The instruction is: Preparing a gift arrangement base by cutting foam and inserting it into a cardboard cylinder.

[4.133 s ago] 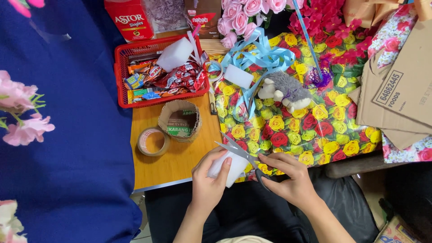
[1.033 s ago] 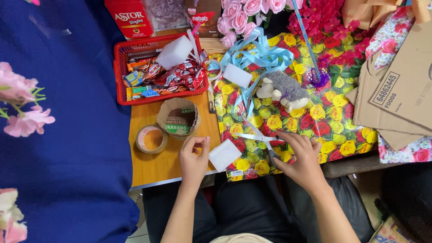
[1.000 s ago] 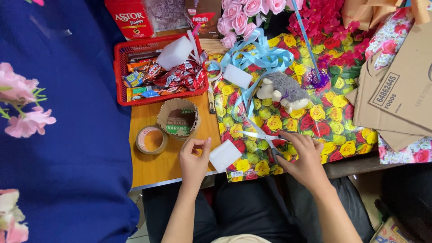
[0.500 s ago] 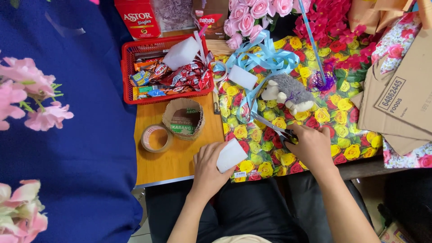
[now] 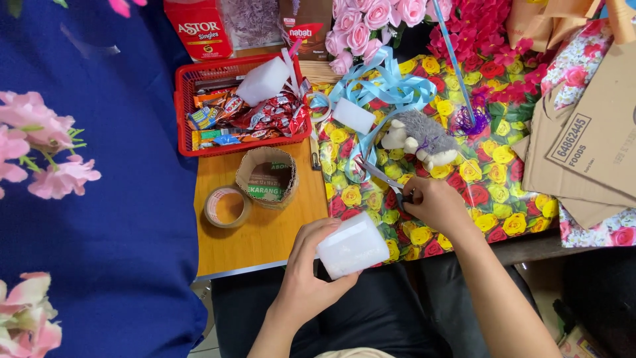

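The left hand (image 5: 311,278) grips a white foam block (image 5: 352,245) at the near edge of the wooden table (image 5: 265,235), the fingers wrapped around its left side. The right hand (image 5: 438,205) is closed on the handles of the scissors (image 5: 384,179) (blades pointing to the far left) over the rose-patterned wrapping paper (image 5: 490,179). A grey plush toy (image 5: 421,136) lies just beyond the scissors. A tape roll (image 5: 227,207) and a cardboard ring (image 5: 267,178) sit near the table's left edge, before a red basket (image 5: 187,113) of snacks.

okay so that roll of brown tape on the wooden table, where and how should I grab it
The tape roll lies flat on the wooden table, hole up. Come from straight above and pinch its ring wall, one finger inside the hole, thumb outside, probably on the near side, away from the cardboard ring.
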